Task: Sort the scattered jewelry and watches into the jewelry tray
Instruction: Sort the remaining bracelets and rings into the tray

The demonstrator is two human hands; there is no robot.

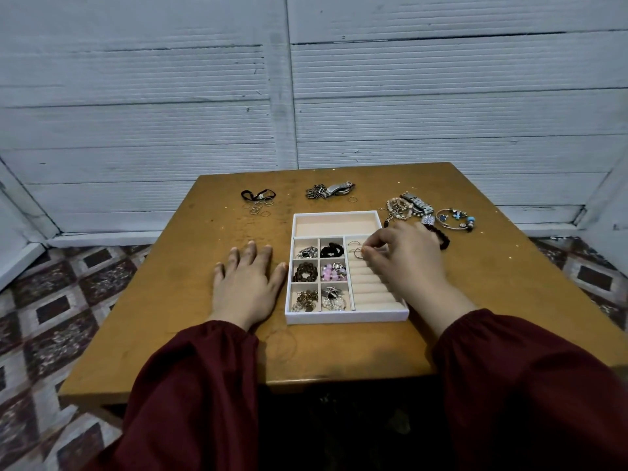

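Note:
A white jewelry tray (346,316) sits mid-table; its six small left compartments hold rings, beads and bracelets. My right hand (404,263) hovers over the tray's ring-roll section and pinches a thin ring (358,253) at its far end, beside another ring (353,243) standing in the rolls. My left hand (246,283) rests flat on the table just left of the tray. Loose rings (257,208) and a black choker (257,194) lie far left. A silver watch (334,190) lies behind the tray. Bracelets and another watch (413,203) sit at the right.
The wooden table (190,300) stands against a white corrugated wall. A charm bangle (457,219) and a dark bead bracelet (443,239) lie near the right side. The tray's long rear compartment (336,224) holds nothing. Patterned floor tiles surround the table.

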